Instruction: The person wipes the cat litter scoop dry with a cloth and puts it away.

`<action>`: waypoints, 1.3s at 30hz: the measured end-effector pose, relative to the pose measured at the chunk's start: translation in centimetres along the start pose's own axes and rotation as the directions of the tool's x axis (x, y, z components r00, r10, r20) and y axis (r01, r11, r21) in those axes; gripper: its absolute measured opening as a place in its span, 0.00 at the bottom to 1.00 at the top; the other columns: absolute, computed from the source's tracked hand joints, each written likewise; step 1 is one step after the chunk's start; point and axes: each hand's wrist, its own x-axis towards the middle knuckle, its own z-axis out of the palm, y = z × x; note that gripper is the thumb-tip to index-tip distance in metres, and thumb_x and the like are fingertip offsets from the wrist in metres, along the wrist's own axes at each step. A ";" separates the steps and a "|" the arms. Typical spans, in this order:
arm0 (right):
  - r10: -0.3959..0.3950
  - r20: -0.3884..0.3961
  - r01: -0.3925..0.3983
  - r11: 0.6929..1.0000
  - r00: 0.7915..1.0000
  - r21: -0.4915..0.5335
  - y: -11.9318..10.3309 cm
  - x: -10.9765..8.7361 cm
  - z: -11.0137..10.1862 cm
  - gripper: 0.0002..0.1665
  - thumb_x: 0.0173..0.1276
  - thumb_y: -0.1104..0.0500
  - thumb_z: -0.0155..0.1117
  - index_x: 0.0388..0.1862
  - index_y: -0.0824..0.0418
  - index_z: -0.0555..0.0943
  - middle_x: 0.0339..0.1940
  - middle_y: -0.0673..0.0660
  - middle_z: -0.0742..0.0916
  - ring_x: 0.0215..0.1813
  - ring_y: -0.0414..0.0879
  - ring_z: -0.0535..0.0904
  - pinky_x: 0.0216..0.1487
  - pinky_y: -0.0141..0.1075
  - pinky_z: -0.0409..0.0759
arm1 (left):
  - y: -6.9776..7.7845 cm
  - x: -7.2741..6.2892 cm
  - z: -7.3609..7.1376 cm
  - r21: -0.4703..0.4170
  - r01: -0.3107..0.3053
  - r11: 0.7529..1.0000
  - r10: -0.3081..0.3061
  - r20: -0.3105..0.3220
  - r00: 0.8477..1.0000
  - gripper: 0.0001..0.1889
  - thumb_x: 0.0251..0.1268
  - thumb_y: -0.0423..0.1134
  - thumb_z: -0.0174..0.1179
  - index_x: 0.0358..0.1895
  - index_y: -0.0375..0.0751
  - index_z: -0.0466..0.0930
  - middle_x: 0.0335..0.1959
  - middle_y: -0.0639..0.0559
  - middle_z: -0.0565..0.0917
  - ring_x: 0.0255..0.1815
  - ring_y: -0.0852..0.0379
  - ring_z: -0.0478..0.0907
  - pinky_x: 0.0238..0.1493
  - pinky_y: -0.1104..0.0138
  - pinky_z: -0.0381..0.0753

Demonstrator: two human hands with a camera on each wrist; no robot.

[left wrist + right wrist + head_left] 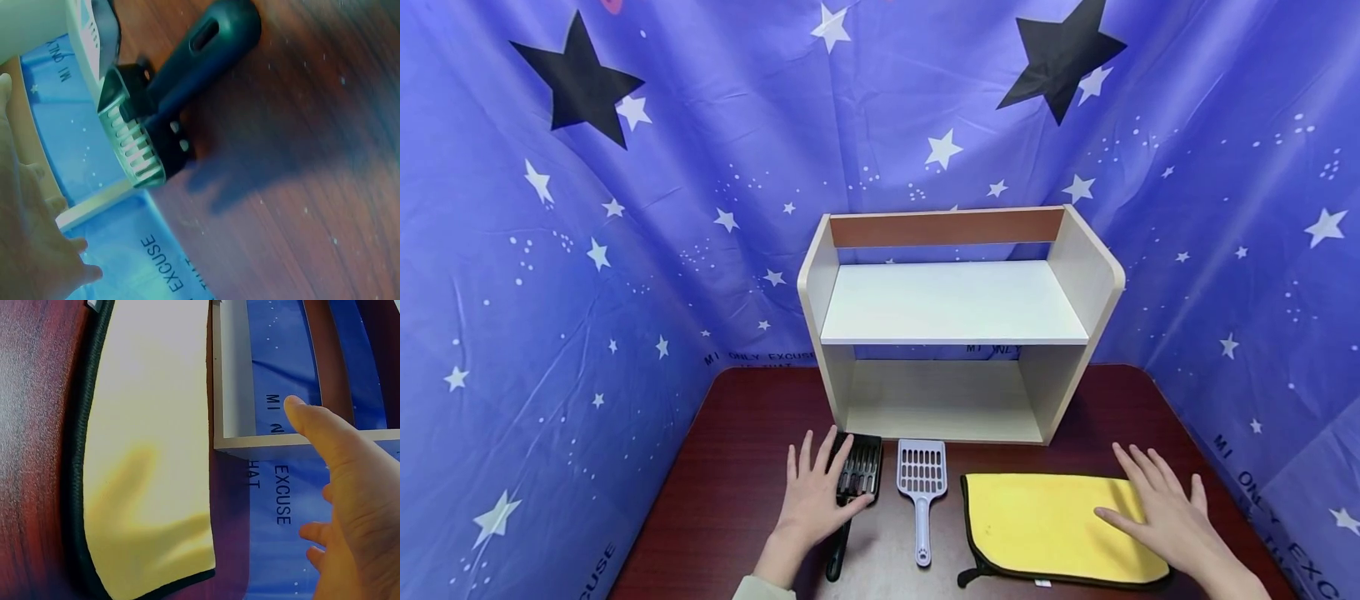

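Observation:
My left hand (812,497), its fingers spread, hovers over a black slotted litter scoop (868,471) and covers part of it in the head view. The left wrist view shows that scoop's thick handle (209,59) and slotted head, with the fingers (28,225) apart from it. To its right lies a pale lavender litter scoop (922,508) with a paw mark on the handle. My right hand (1168,512) is spread above the right end of a flat yellow cloth pouch (1037,525) with black edging. Neither hand holds anything.
A two-tier white and pale wood shelf (955,304) stands at the back of the dark red wooden table (752,433), right behind the scoops. A blue star-printed curtain (700,208) surrounds the table at the back and both sides.

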 end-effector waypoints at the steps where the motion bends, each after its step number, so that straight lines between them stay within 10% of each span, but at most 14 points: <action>1: -0.005 -0.007 0.005 1.000 1.000 0.000 0.0 0.2 0.1 0.63 0.60 0.35 0.69 0.83 0.49 0.42 0.79 0.70 0.60 0.84 0.61 0.35 0.65 0.79 0.21 | 0.1 0.1 0.1 0.007 -0.002 1.000 0.002 -0.005 1.000 0.51 0.50 0.78 0.57 0.77 0.57 0.59 0.80 0.49 0.59 0.79 0.34 0.52 0.74 0.34 0.54; 16: -0.028 -0.019 0.029 0.999 0.999 0.038 0.2 0.0 2.7 0.62 0.60 0.38 0.70 0.83 0.51 0.45 0.75 0.71 0.66 0.84 0.57 0.37 0.67 0.72 0.12 | 2.6 -0.9 1.7 -0.014 -0.086 0.996 0.085 -0.077 0.993 0.50 0.51 0.75 0.60 0.75 0.52 0.64 0.76 0.45 0.65 0.77 0.33 0.59 0.72 0.40 0.64; 25: 0.027 0.066 -0.030 0.998 0.997 0.047 -0.2 0.2 3.6 0.61 0.57 0.37 0.72 0.81 0.56 0.51 0.72 0.73 0.68 0.73 0.69 0.57 0.61 0.82 0.42 | 3.4 -1.7 2.4 -0.006 -0.129 0.992 0.128 -0.111 0.986 0.50 0.49 0.73 0.62 0.74 0.49 0.65 0.74 0.44 0.68 0.73 0.34 0.65 0.68 0.43 0.70; 39: -0.042 -0.032 0.043 0.998 0.999 0.043 -0.5 0.0 5.3 0.58 0.54 0.40 0.75 0.77 0.58 0.60 0.69 0.71 0.73 0.71 0.68 0.63 0.61 0.80 0.47 | 4.7 -2.3 3.2 -0.018 -0.132 0.991 0.130 -0.096 0.987 0.49 0.50 0.73 0.64 0.74 0.51 0.66 0.73 0.45 0.70 0.71 0.36 0.68 0.66 0.45 0.75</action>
